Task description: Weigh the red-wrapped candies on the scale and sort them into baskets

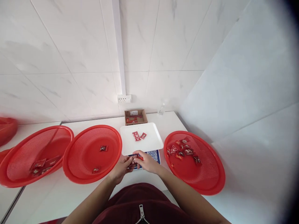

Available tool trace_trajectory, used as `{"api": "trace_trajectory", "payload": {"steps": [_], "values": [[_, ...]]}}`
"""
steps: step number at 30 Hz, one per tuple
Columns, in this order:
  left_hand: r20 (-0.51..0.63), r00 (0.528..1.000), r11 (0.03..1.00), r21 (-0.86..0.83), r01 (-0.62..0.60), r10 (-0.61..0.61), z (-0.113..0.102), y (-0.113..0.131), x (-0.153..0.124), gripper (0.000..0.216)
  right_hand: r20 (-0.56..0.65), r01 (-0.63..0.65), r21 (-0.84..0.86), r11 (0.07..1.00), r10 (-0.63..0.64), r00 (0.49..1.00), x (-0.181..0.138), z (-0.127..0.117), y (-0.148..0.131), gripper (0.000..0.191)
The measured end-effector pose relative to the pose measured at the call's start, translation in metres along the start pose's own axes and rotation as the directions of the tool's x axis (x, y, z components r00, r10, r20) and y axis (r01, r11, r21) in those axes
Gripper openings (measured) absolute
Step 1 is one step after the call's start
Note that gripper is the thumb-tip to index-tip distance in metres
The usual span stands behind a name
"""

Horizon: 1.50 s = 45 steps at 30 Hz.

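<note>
My left hand and my right hand meet in front of a white tray on a weighing scale with a blue keypad. Closed fingers of both hands grip a small red wrapped packet between them. My fingers cover part of it, so I cannot tell whether there is more than one. Lying on the tray are a red packet with white dots and a smaller red packet.
A red basket with several packets stands on the right. To the left are another red basket holding two packets and a third basket with several. Behind the tray are a cardboard box and a clear plastic bottle.
</note>
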State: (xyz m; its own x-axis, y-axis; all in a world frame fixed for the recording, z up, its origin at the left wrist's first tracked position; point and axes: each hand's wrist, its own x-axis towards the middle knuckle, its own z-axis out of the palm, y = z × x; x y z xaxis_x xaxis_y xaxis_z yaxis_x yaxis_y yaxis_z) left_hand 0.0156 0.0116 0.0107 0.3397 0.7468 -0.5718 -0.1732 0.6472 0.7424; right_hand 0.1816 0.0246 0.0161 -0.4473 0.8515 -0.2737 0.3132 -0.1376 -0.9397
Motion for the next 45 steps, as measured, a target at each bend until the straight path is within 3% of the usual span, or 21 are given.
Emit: {"api": "trace_trajectory", "payload": {"steps": [4,7,10,12,14,16,18,19,20,21,22,24,27,31,33,36,41,43,45], "values": [[-0.050,0.999,0.998,-0.063,-0.018,0.015,-0.002,-0.006,0.004,0.034,-0.034,0.024,-0.039,0.999,-0.025,0.999,0.000,0.003,0.004,0.033],[-0.198,0.980,0.979,-0.196,-0.063,0.023,-0.015,0.002,0.008,0.020,-0.085,-0.020,-0.005,1.000,0.020,0.996,0.000,0.000,0.005,0.037],[-0.436,0.899,0.926,-0.353,-0.136,-0.034,-0.036,0.017,0.008,0.012,-0.161,-0.088,0.050,0.995,0.095,0.982,-0.004,-0.008,0.010,0.037],[-0.520,0.853,0.896,-0.400,-0.194,-0.048,-0.049,0.025,0.005,0.013,-0.225,-0.122,0.097,0.988,0.141,0.964,-0.009,-0.015,0.017,0.039],[-0.498,0.866,0.899,-0.396,-0.190,-0.036,-0.054,0.029,0.002,0.014,-0.293,-0.150,0.138,0.979,0.185,0.938,-0.013,-0.020,0.028,0.043],[-0.391,0.920,0.944,-0.309,-0.112,-0.019,-0.051,0.028,0.002,0.022,-0.344,-0.175,0.163,0.971,0.222,0.912,-0.017,-0.023,0.039,0.047],[-0.250,0.968,0.997,-0.062,-0.035,0.018,-0.040,0.027,0.011,0.033,-0.366,-0.186,0.176,0.967,0.240,0.899,-0.019,-0.024,0.049,0.050],[-0.187,0.980,0.986,0.164,-0.042,0.073,-0.032,0.026,0.019,0.037,-0.363,-0.189,0.184,0.965,0.245,0.899,-0.020,-0.025,0.052,0.052],[-0.126,0.982,0.905,0.418,-0.079,0.143,-0.025,0.027,0.030,0.040,-0.352,-0.191,0.195,0.962,0.251,0.902,-0.021,-0.025,0.053,0.054],[-0.060,0.974,0.752,0.647,-0.127,0.216,-0.018,0.028,0.042,0.042,-0.339,-0.195,0.207,0.959,0.257,0.905,-0.022,-0.025,0.054,0.055],[0.006,0.955,0.532,0.830,-0.170,0.296,-0.011,0.031,0.055,0.042,-0.327,-0.199,0.221,0.955,0.265,0.907,-0.024,-0.025,0.053,0.056],[0.083,0.929,0.300,0.933,-0.200,0.360,-0.002,0.038,0.084,0.048,-0.310,-0.208,0.251,0.945,0.282,0.908,-0.028,-0.026,0.049,0.056],[0.160,0.924,0.161,0.961,-0.227,0.346,0.002,0.049,0.119,0.059,-0.301,-0.210,0.290,0.934,0.297,0.906,-0.038,-0.026,0.047,0.055],[0.212,0.925,0.064,0.968,-0.244,0.315,-0.002,0.059,0.141,0.049,-0.298,-0.222,0.342,0.913,0.330,0.896,-0.051,-0.026,0.057,0.054],[0.204,0.923,0.075,0.968,-0.240,0.326,-0.004,0.061,0.142,0.038,-0.309,-0.231,0.365,0.902,0.351,0.884,-0.054,-0.026,0.064,0.054],[0.136,0.913,0.171,0.961,-0.215,0.385,-0.007,0.061,0.133,0.024,-0.316,-0.229,0.393,0.891,0.364,0.876,-0.053,-0.026,0.067,0.053],[-0.126,0.871,0.484,0.864,-0.138,0.474,-0.032,0.049,0.089,0.034,-0.283,-0.233,0.339,0.912,0.335,0.899,-0.043,-0.023,0.056,0.054],[-0.237,0.853,0.593,0.799,-0.101,0.465,-0.052,0.041,0.066,0.038,-0.257,-0.241,0.309,0.920,0.325,0.910,-0.037,-0.020,0.050,0.053],[-0.362,0.835,0.770,0.628,-0.109,0.414,-0.074,0.033,0.044,0.036,-0.230,-0.233,0.294,0.927,0.306,0.924,-0.032,-0.015,0.046,0.050]]}}
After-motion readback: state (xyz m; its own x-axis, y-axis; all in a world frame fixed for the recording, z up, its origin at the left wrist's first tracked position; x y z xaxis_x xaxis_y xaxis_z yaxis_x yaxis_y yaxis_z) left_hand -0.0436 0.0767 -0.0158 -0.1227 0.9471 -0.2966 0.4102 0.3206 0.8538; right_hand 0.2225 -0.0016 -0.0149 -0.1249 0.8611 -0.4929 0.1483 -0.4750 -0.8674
